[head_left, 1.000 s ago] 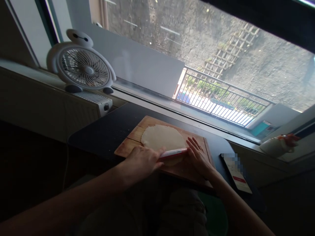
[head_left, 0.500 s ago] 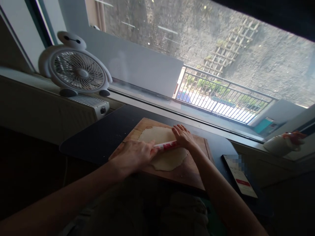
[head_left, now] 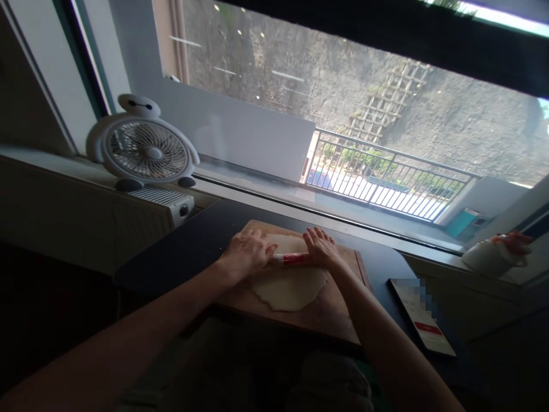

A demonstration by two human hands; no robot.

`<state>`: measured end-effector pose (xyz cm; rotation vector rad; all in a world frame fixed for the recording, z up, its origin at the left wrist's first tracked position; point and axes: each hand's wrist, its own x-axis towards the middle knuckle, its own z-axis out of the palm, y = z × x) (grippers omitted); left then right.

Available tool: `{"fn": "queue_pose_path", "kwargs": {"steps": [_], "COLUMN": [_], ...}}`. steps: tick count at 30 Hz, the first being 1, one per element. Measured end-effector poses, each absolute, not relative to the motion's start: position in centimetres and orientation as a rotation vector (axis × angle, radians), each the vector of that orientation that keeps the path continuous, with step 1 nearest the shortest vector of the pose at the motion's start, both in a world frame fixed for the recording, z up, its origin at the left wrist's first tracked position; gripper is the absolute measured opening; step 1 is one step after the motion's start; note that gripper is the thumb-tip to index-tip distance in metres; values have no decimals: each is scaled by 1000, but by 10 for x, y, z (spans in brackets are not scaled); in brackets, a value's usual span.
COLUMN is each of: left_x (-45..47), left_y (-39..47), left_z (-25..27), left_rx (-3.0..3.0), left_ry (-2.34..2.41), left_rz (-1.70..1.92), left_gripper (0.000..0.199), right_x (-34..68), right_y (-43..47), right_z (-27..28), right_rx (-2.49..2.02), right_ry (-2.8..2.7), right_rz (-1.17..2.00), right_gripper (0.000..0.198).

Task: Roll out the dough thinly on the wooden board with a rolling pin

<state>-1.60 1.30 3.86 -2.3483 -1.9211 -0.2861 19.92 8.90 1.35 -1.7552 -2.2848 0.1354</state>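
Note:
A thin, pale sheet of dough [head_left: 291, 292] with an uneven edge lies on a wooden board [head_left: 330, 320]. Across its upper part runs a slim white-and-red rolling pin [head_left: 295, 259]. My left hand [head_left: 247, 252] rests over the pin's left end, fingers curved and thumb pointing toward the middle. On the right end presses my right hand [head_left: 321, 247], palm down with its fingers stretched forward. Both ends of the pin are hidden under the hands.
The board sits on a dark table [head_left: 171, 257] by a window. A phone [head_left: 422, 320] lies to its right. A white fan [head_left: 148, 150] stands at the left above a radiator [head_left: 160, 200]. A white pot [head_left: 489, 254] is on the right sill.
Both hands and the pin have rolled forward over the dough, the left hand most, so the pin lies more level. More of the near dough shows. The camera view has tilted up.

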Motion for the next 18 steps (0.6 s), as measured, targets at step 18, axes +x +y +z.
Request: {"fn": "queue_pose_path", "kwargs": {"steps": [18], "left_x": [42], "left_y": [142], "left_z": [58], "left_rx": [-2986], "left_ry": [-2104], "left_rz": [211], "left_gripper": [50], "right_x": [226], "right_y": [16], "right_z": [24], "right_rx": [-1037], "right_ry": [-2546], "right_rz": [41], "right_gripper": [8]}}
